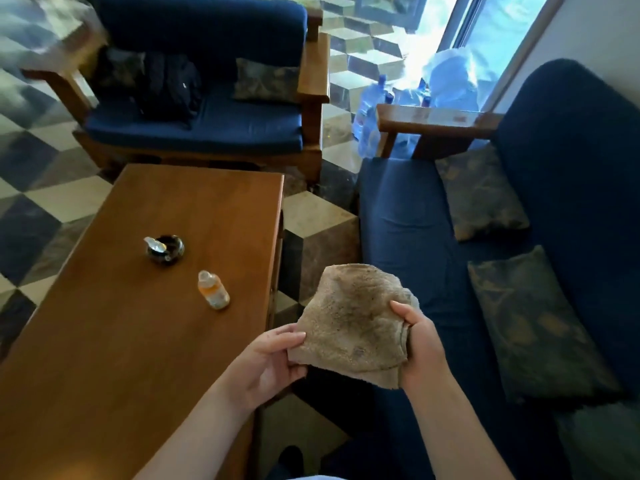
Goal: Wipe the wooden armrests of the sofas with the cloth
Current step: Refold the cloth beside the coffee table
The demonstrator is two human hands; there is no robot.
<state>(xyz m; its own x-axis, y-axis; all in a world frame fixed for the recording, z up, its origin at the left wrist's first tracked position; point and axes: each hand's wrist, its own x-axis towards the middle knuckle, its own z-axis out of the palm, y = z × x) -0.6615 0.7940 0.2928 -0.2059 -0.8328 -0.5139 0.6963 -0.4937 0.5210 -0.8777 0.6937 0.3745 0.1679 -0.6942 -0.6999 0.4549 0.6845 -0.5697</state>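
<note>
Gripping one cloth (353,320) — two hands.

Two forearms enter from the bottom edge of the head view, both bare from wrist to as far up as the frame shows; no sleeve, cuff, watch, ring or bracelet is visible on either. Left hand (268,362) and right hand (420,344) are ungloved, nails short and unpainted. Dark clothing covers the legs below the hands. At the bottom edge, a sliver of pale fabric, possibly a shirt hem, and a dark shape that may be a shoe
</note>
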